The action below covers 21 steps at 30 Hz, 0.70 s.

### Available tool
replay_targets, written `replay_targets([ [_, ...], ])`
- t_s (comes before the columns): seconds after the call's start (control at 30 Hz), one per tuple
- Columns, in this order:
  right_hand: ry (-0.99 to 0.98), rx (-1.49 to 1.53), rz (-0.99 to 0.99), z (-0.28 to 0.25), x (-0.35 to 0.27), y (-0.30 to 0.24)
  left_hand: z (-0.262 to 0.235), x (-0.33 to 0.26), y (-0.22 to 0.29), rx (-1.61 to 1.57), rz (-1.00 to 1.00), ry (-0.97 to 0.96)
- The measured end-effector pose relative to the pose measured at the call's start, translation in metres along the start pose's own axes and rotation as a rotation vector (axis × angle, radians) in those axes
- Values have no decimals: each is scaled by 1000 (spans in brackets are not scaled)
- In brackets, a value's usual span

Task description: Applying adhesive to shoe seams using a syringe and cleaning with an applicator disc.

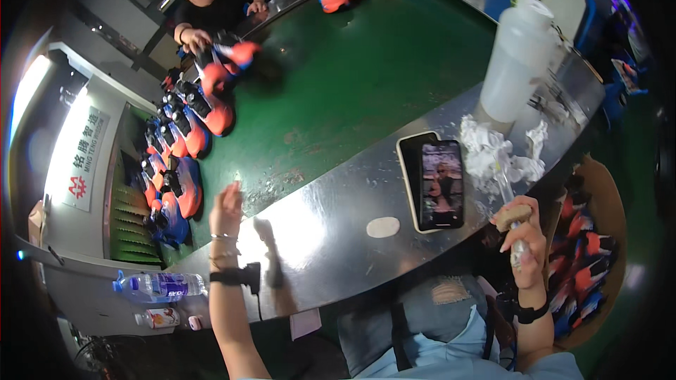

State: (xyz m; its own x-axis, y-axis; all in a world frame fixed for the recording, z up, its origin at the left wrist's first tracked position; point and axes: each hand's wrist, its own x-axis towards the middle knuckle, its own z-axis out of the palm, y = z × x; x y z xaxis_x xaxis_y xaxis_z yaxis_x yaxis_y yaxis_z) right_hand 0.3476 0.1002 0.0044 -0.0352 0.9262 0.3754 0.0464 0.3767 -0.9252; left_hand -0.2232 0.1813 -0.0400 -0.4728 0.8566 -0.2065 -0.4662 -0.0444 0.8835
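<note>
My left hand [227, 210] hovers by the edge where the green belt meets the steel ledge. Its fingers point up and away, slightly blurred, with nothing visible in them. The nearest things to it are orange-and-blue sneakers [182, 186] lined up along the belt's left side. On the right, my right hand [529, 246] is closed around a tan sponge-like block [514, 217] and a slim, clear-handled tool [504, 184]. The tool's upper end points toward crumpled white tissues [486, 148] on the ledge. My fingers partly hide what they hold.
Phones [442, 183] and a white oval pad [382, 227] lie on the steel ledge [331, 218]. A large translucent bottle [517, 56] stands behind the tissues. At right is a carton [605, 239] of sneakers; at left, a water bottle [158, 286]. Across the belt, a person handles blurred sneakers [224, 63].
</note>
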Motion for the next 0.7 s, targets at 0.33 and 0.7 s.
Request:
replay_targets([
  [0.33, -203, -168, -419, -27, 29, -6, 253, -248, -60, 607, -154, -718],
  [0.7, -44, 165, -226, -93, -70, -10, 377, -318, -167, 478, -462, -930],
])
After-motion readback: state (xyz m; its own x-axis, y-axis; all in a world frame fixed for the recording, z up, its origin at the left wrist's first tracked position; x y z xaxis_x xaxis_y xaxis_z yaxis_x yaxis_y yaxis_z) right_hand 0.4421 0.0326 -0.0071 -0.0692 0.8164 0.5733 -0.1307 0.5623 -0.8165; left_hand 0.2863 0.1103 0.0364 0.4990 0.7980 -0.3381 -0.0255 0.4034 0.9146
